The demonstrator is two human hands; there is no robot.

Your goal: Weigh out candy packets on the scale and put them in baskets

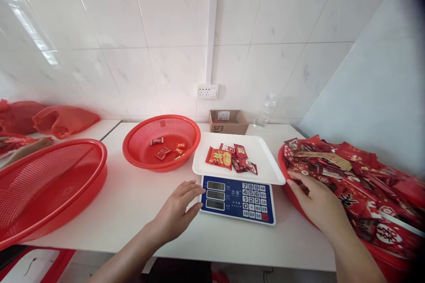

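Observation:
My left hand (181,208) hovers at the left edge of a blue and white digital scale (237,200), its fingers stretched out and holding nothing. Several small red snack packets (245,166) lie on the scale's white tray (268,168), among them a red and yellow packet (219,157) with a round biscuit picture. At the right, my right hand (318,205) reaches over the near left rim of a red basket heaped with red-wrapped packets (352,185). Its thumb and forefinger are slightly apart near the packets; the other fingers are mostly hidden.
A red mesh basket (159,119) with a few packets stands left of the scale. Another large red basket (96,172) is nearer at the left. Behind the scale are a cardboard box (228,128) and a clear bottle (265,110). Red bags (66,119) and another person's arm (28,149) appear far left.

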